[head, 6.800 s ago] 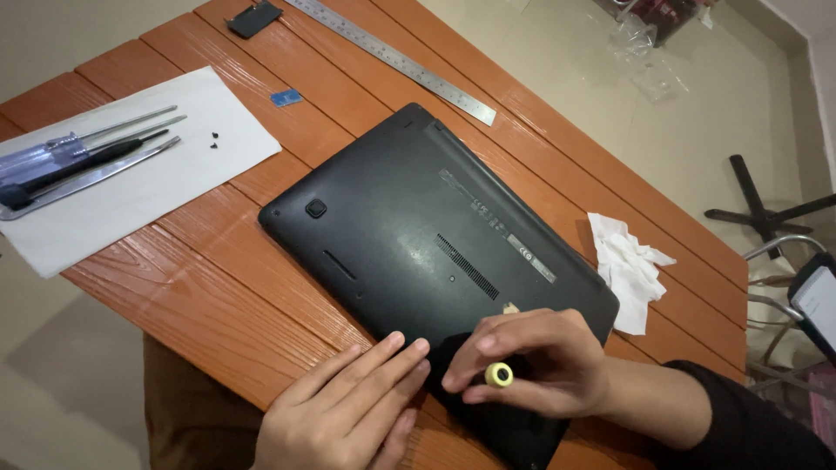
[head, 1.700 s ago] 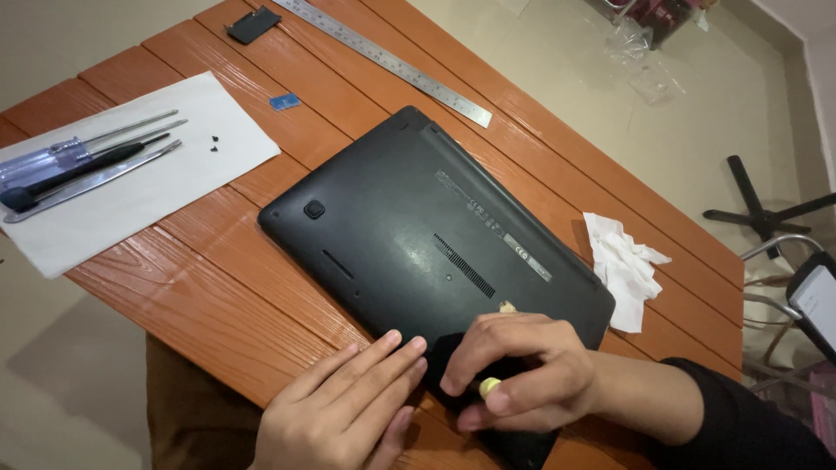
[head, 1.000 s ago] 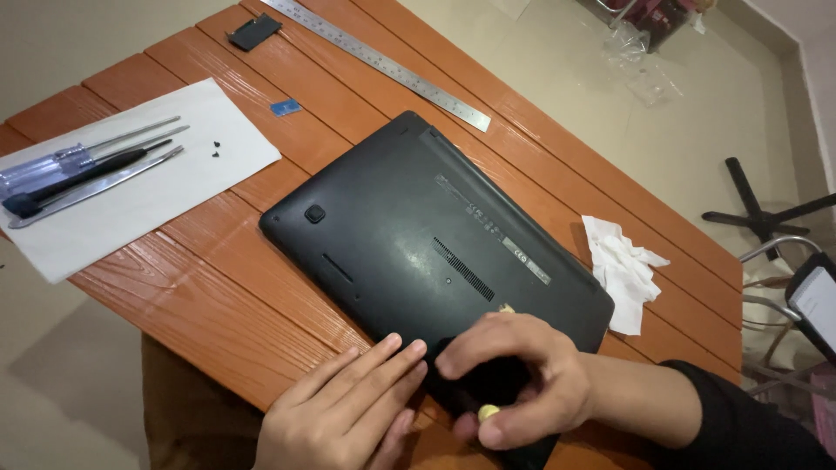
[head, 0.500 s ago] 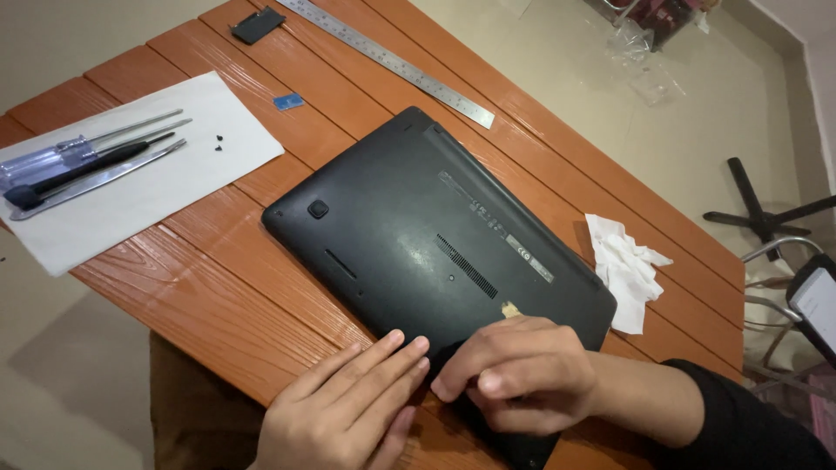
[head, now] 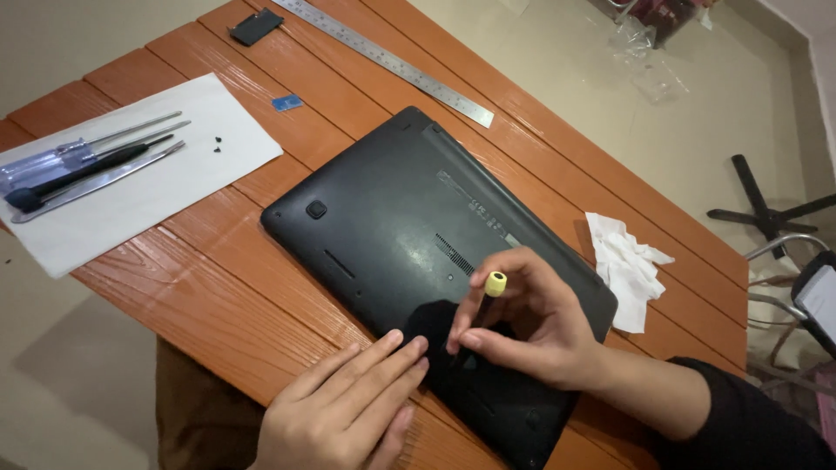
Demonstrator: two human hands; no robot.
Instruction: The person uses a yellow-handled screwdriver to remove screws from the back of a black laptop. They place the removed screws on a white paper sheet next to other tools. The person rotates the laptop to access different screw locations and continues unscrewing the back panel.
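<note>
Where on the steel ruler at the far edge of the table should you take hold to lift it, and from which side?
Grip the steel ruler at its near end by the laptop, pinching the two long edges from above. It lies flat, thin and narrow on the table, and that end lies closest to the hands.

- Laptop [head: 409, 235] underside: matte black, w/ a strip of fine vent slits.
- Screwdriver [head: 481, 305]: black shaft, yellow cap.
- Table [head: 218, 261]: orange-brown planks, wood-grain pattern.
- Paper sheet [head: 157, 183]: plain white; 2 black screws [head: 215, 142] on it.
- Ruler [head: 392, 61]: silver-grey.
- Tissue [head: 629, 265]: white, crumpled.
- Sleeve [head: 749, 426]: black.
- Small tag [head: 286, 103]: blue.
</note>
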